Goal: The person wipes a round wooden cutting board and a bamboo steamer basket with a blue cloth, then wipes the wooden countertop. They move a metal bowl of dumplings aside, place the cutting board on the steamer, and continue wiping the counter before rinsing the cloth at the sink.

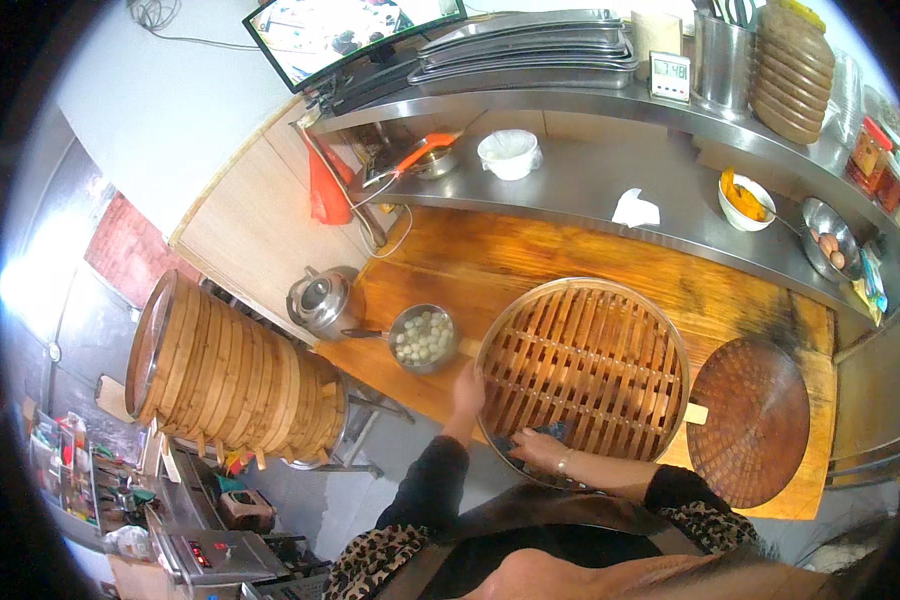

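Observation:
A large round bamboo steamer basket (585, 367) with a slatted base lies at the front edge of the wooden table (450, 247). My left hand (469, 390) grips its rim on the left side. Low on the slats, near the rim closest to me, my right hand (541, 448) presses a dark cloth (555, 430); most of the cloth is hidden under the fingers. A saucepan of small pale round eggs (421, 337) stands left of the basket. To the right of the basket lies a round woven brown lid (750, 422).
A tall stack of bamboo steamers (232, 375) stands at the left, beside a metal kettle (326, 300). Behind the table, a steel shelf (570, 169) holds a white lined tub (510, 154), a bowl of orange food (746, 202) and a metal bowl of eggs (831, 240).

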### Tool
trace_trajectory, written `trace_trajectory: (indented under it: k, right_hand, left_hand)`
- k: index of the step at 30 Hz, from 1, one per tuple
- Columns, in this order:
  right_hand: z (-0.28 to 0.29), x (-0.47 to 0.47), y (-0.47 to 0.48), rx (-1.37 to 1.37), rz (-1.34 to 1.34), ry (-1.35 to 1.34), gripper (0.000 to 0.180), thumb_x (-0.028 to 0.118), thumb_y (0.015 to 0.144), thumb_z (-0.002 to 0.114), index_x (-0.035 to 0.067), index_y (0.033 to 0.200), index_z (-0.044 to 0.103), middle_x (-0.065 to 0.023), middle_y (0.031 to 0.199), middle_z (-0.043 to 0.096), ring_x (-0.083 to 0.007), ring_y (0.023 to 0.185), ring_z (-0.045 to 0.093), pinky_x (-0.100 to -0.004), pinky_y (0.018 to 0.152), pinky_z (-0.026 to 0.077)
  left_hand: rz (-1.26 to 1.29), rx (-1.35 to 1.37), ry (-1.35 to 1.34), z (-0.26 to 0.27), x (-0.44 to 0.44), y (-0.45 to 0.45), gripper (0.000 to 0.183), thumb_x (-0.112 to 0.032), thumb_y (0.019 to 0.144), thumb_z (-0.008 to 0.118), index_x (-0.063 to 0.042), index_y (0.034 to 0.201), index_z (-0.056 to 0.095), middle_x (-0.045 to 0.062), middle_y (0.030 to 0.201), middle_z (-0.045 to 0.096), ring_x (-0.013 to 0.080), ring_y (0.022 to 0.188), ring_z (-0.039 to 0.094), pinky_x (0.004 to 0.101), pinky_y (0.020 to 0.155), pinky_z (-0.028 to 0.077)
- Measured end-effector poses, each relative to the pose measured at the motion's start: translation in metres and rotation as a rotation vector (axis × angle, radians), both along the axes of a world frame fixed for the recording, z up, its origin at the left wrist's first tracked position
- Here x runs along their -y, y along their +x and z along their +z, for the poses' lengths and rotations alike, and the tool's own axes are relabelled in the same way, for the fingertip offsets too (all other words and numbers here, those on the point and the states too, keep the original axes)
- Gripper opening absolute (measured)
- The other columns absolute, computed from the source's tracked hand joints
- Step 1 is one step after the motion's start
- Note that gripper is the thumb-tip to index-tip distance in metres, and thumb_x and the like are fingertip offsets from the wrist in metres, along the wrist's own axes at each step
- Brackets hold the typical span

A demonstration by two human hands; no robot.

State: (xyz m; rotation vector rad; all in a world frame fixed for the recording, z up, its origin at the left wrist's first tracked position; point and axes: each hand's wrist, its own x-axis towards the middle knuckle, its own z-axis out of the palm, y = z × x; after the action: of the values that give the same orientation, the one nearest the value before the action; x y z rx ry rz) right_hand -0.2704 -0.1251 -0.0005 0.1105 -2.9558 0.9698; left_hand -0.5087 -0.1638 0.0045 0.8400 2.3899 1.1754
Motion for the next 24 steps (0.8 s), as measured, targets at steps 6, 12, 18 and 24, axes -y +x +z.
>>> trace_trajectory:
  k: [6, 12, 18, 24]
  right_hand:
    - [0.007, -0.013, 0.094, 0.193, 0.094, 0.050, 0.029, 0.007, 0.084, 0.061, 0.010, 0.110, 0.074, -0.0119, 0.110, 0.060, -0.0315, 0.111, 0.055, -0.0401, 0.091, 0.053]
    - [0.024, -0.039, 0.161, 0.357, -0.023, 0.085, 0.030, 0.002, 0.077, 0.066, 0.007, 0.104, 0.074, -0.0102, 0.108, 0.061, -0.0311, 0.109, 0.056, -0.0415, 0.091, 0.052]
    - [0.036, -0.076, 0.177, 0.597, -0.151, 0.357, 0.018, 0.012, 0.075, 0.070, 0.023, 0.086, 0.078, -0.0139, 0.117, 0.066, -0.0342, 0.111, 0.065, -0.0469, 0.084, 0.056]
    - [0.031, -0.090, 0.176, 0.388, -0.951, 0.538, 0.035, 0.010, 0.087, 0.055, 0.016, 0.120, 0.065, -0.0203, 0.135, 0.055, -0.0399, 0.121, 0.056, -0.0479, 0.095, 0.052]
  left_hand:
    - [-0.018, -0.051, -0.028, -0.002, 0.001, -0.004, 0.041, -0.027, 0.105, 0.048, -0.001, 0.134, 0.058, 0.025, 0.121, 0.066, 0.0422, 0.114, 0.062, 0.0468, 0.097, 0.048]
    - [-0.057, 0.008, 0.028, -0.008, 0.004, -0.006, 0.042, -0.021, 0.105, 0.049, 0.003, 0.139, 0.055, 0.024, 0.132, 0.063, 0.0388, 0.122, 0.060, 0.0433, 0.101, 0.047]
    - [-0.067, -0.100, 0.272, -0.051, 0.002, -0.016, 0.036, -0.022, 0.105, 0.048, 0.002, 0.128, 0.061, 0.026, 0.117, 0.066, 0.0393, 0.109, 0.062, 0.0440, 0.096, 0.048]
    - [-0.056, 0.283, 0.556, -0.106, -0.017, -0.040, 0.028, -0.015, 0.104, 0.052, 0.002, 0.123, 0.063, 0.010, 0.097, 0.065, 0.0188, 0.084, 0.057, 0.0335, 0.081, 0.049]
